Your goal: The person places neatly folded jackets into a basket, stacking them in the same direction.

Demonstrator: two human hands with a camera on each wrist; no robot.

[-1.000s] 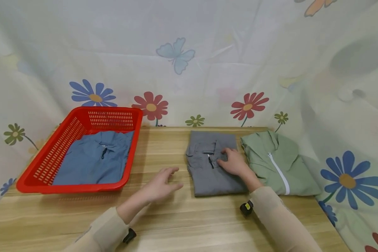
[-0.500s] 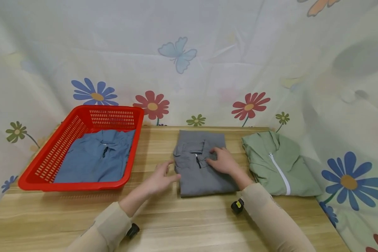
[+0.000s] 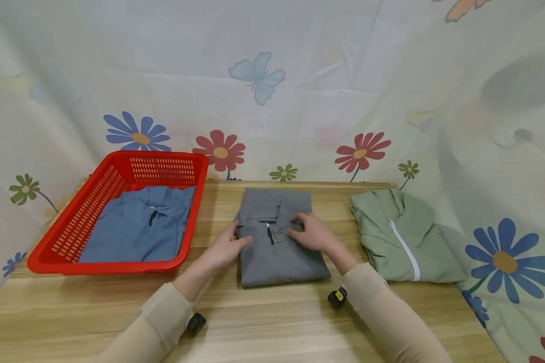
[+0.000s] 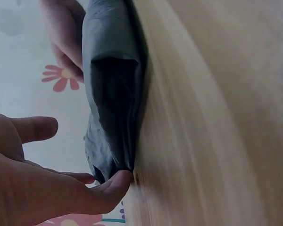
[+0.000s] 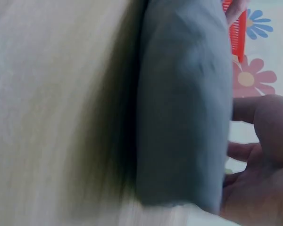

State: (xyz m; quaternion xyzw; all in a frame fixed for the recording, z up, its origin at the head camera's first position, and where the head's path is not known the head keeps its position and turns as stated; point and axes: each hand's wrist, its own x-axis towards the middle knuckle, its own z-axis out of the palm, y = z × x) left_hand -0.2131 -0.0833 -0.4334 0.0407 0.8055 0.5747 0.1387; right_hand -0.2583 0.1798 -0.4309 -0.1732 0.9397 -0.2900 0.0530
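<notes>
A folded grey zip-neck top [image 3: 281, 262] lies on the table in the middle of the head view, its collar and short black-pulled zip facing up. My left hand [image 3: 222, 248] is at its left side, thumb spread over the top face. In the left wrist view the left fingertips [image 4: 121, 180] meet the lower edge of the fold, close to the tabletop. My right hand [image 3: 313, 233] rests on the upper right part, thumb and index finger apart on the cloth. Seen from the right wrist, the thick folded side [image 5: 184, 113] stands beside that hand's fingers.
A red plastic basket [image 3: 195, 217] at the left holds a folded blue zip-neck garment [image 3: 131, 227]. A folded green jacket [image 3: 390, 242] with a white zip lies at the right. Behind the wooden table [image 3: 272, 322] hangs a flower-printed curtain [image 3: 172, 96].
The grey top has slid left across the table, away from the green jacket, with my right hand moving along on it. My left hand has come up to its left edge.
</notes>
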